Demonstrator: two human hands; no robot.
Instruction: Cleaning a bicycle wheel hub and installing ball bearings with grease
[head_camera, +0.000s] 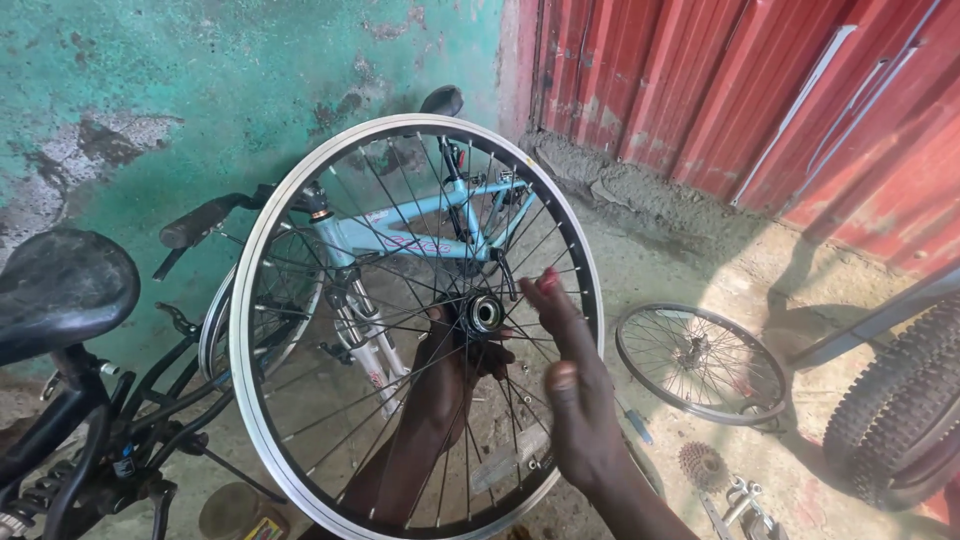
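Spoked bicycle wheel (415, 325) with a silver rim stands upright in the middle of the head view, in front of a light blue bicycle (420, 225) leaning on the green wall. Behind the spokes, the left hand (455, 350) reaches up with its fingers closed around the wheel's hub (484, 313). In front of the wheel, the right hand (570, 385) is raised beside the hub, open, fingers straight and held together, touching nothing; a smaller wheel (700, 362) lies on the ground to the right.

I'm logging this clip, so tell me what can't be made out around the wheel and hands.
Head view only:
- Left hand: behind the spokes at the hub, grip unclear.
- Right hand: blurred; contact with the wheel unclear.
- Wheel's bottom: cut off by the frame edge.
- Blue bike: partly hidden behind the wheel.
- Cassette: too small for detail.
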